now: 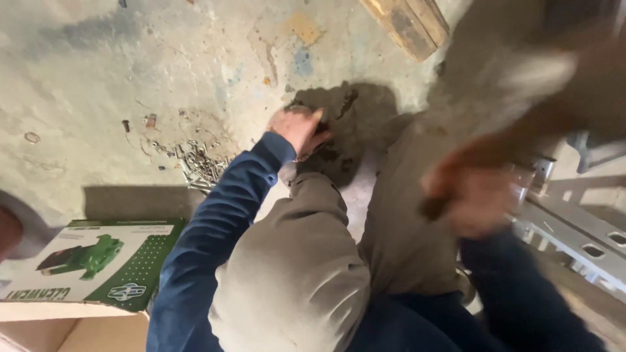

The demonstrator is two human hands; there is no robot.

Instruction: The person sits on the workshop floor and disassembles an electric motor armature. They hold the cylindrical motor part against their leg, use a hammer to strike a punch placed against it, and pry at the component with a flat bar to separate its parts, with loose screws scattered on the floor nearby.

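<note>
My left hand [298,128] reaches down past my knee to the concrete floor, its fingers curled against a dark, dusty shoe [339,124]. Whether it grips anything is hidden by the hand itself. My right hand [471,195] is blurred by motion at the right, beside a grey metal rail [574,231]. A small dark shape shows at its lower left edge, too smeared to identify. Both arms wear dark blue sleeves, and my grey trouser legs [300,261] fill the middle.
A heap of screws [203,164] lies on the floor left of my left hand, with a few loose ones farther left. A green and white tool box [98,264] rests on cardboard at the lower left. A wooden plank [407,23] lies at the top.
</note>
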